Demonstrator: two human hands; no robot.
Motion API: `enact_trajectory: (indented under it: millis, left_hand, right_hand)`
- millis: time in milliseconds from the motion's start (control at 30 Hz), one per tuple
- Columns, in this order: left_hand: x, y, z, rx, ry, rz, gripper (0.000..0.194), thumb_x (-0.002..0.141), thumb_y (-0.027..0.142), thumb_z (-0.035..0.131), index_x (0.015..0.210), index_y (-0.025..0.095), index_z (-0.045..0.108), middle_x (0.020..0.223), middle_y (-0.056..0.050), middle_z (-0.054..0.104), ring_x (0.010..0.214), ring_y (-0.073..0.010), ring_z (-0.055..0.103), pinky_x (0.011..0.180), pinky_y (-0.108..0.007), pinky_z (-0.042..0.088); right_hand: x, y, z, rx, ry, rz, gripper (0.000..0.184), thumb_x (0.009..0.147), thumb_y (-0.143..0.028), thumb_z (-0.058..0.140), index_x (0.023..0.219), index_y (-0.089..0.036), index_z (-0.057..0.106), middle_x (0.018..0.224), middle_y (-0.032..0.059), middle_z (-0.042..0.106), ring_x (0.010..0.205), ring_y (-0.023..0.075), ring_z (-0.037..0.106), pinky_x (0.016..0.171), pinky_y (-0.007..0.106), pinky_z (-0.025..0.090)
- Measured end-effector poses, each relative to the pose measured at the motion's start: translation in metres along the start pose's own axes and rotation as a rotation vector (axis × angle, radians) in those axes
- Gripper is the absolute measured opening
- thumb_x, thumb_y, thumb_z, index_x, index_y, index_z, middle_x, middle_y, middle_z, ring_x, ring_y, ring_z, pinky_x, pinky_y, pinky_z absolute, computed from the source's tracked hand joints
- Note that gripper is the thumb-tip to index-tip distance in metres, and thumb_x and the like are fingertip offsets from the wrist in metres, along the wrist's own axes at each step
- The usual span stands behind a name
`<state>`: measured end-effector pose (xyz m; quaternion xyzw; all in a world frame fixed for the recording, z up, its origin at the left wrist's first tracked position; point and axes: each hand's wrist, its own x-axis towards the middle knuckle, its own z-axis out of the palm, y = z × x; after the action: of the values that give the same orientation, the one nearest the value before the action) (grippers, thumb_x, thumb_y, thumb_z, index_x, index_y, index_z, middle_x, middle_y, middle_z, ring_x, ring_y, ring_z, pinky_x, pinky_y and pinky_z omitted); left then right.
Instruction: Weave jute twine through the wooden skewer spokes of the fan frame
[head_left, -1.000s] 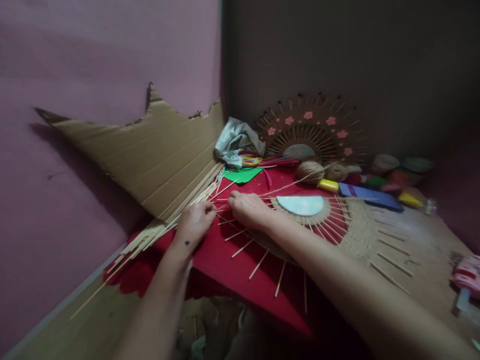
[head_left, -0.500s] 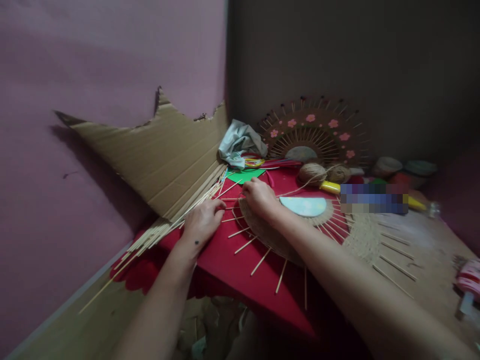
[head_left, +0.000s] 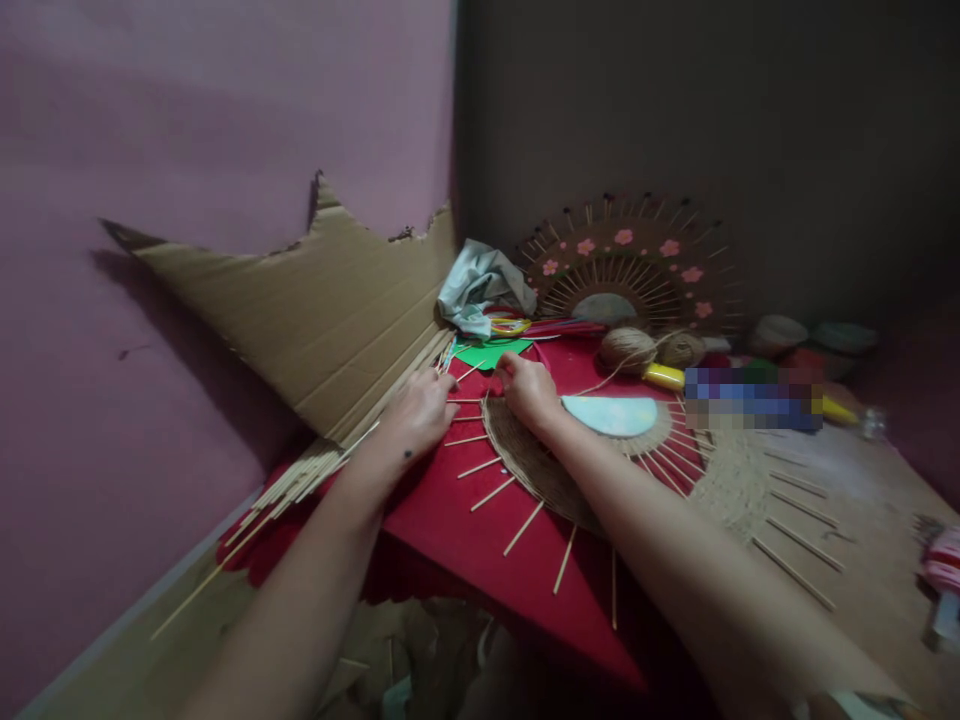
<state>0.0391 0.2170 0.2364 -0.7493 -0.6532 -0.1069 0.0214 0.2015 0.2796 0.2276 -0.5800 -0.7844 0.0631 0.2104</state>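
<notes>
A half-round fan of woven twine on thin wooden sticks [head_left: 523, 470] lies on the red cloth [head_left: 450, 510], a pale blue half-disc [head_left: 611, 415] at its centre. My right hand [head_left: 529, 392] pinches at the fan's upper left edge; the twine [head_left: 600, 384] from a ball runs toward it, but what is between the fingertips is hidden. Just left of it, my left hand [head_left: 421, 410] is closed with curled fingers, at the outer tip of the topmost stick. Whatever it grips does not show. Loose sticks [head_left: 296, 485] lie beneath and behind my left wrist.
A jagged cardboard sheet [head_left: 330, 310] leans on the wall at left. Behind are a crumpled pale cloth [head_left: 484, 285], green paper [head_left: 491, 354], twine balls [head_left: 628, 348] and a flowered fan [head_left: 622, 250]. A yellow-ended tube [head_left: 664, 377] lies at right, near a pink object [head_left: 943, 565].
My left hand has moved slightly up and right, its fingers more curled. My right hand has shifted a little right and stays pinched at the fan's edge. The view has shifted slightly.
</notes>
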Motion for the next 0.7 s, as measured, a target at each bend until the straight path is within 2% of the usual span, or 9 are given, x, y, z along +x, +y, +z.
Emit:
enact_trajectory:
  millis: [67,167,233,400,533,600,700]
  left_hand:
    - [0.012,0.002,0.003,0.015,-0.013,0.033,0.025,0.08,0.022,0.053,0.101,0.013,0.064,0.104,-0.014,0.062,0.104,-0.0248,0.054,0.091,-0.033,0.041]
    - [0.024,0.002,0.009,-0.003,-0.07,0.043,0.014,0.077,0.015,0.052,0.079,0.015,0.066,0.086,-0.011,0.066,0.09,-0.0231,0.06,0.08,-0.03,0.044]
    - [0.026,0.001,0.013,-0.029,-0.071,0.047,0.014,0.078,0.014,0.05,0.072,0.015,0.063,0.079,-0.01,0.065,0.084,-0.0223,0.06,0.075,-0.03,0.044]
    - [0.016,-0.006,0.018,-0.15,0.004,0.071,0.016,0.083,0.017,0.045,0.092,0.017,0.059,0.086,-0.006,0.065,0.082,-0.0185,0.06,0.072,-0.028,0.045]
    - [0.011,-0.007,0.022,-0.317,0.128,0.208,0.03,0.083,0.015,0.047,0.112,0.02,0.054,0.099,-0.003,0.064,0.093,-0.0158,0.059,0.083,-0.027,0.045]
    - [0.011,-0.007,0.024,-0.385,0.206,0.305,0.031,0.081,0.011,0.049,0.11,0.019,0.057,0.102,-0.004,0.064,0.096,-0.0163,0.058,0.088,-0.029,0.044]
    - [0.014,-0.007,0.024,-0.36,0.243,0.364,0.019,0.081,0.011,0.051,0.094,0.016,0.065,0.091,-0.006,0.065,0.09,-0.0177,0.057,0.087,-0.031,0.044]
  right_hand:
    - [0.0,-0.001,-0.001,0.0,-0.003,-0.012,0.03,0.091,-0.034,0.037,0.103,-0.027,0.063,0.093,0.0063,0.07,0.088,0.0216,0.063,0.067,0.027,0.04]
    - [0.003,-0.003,-0.002,0.001,-0.013,-0.044,0.028,0.09,-0.034,0.041,0.101,-0.027,0.065,0.093,0.0052,0.071,0.089,0.0205,0.062,0.069,0.026,0.04]
    - [0.005,-0.005,-0.003,0.005,-0.022,-0.072,0.026,0.089,-0.034,0.042,0.1,-0.028,0.066,0.093,0.004,0.071,0.089,0.0194,0.062,0.07,0.025,0.04]
    - [0.018,-0.011,-0.007,0.013,-0.066,-0.156,0.026,0.087,-0.037,0.047,0.097,-0.028,0.068,0.093,0.0024,0.071,0.087,0.0182,0.062,0.069,0.024,0.04]
    - [0.032,-0.014,-0.009,0.014,-0.144,-0.259,0.021,0.081,-0.033,0.056,0.093,-0.03,0.072,0.088,0.001,0.071,0.085,0.0171,0.062,0.068,0.023,0.039]
    - [0.037,-0.015,-0.009,0.02,-0.171,-0.295,0.02,0.078,-0.03,0.059,0.092,-0.029,0.073,0.085,0.0005,0.072,0.084,0.0166,0.062,0.068,0.022,0.039]
    - [0.038,-0.014,-0.006,0.044,-0.203,-0.326,0.019,0.076,-0.027,0.06,0.089,-0.027,0.074,0.081,-0.0013,0.072,0.08,0.0148,0.062,0.067,0.02,0.04]
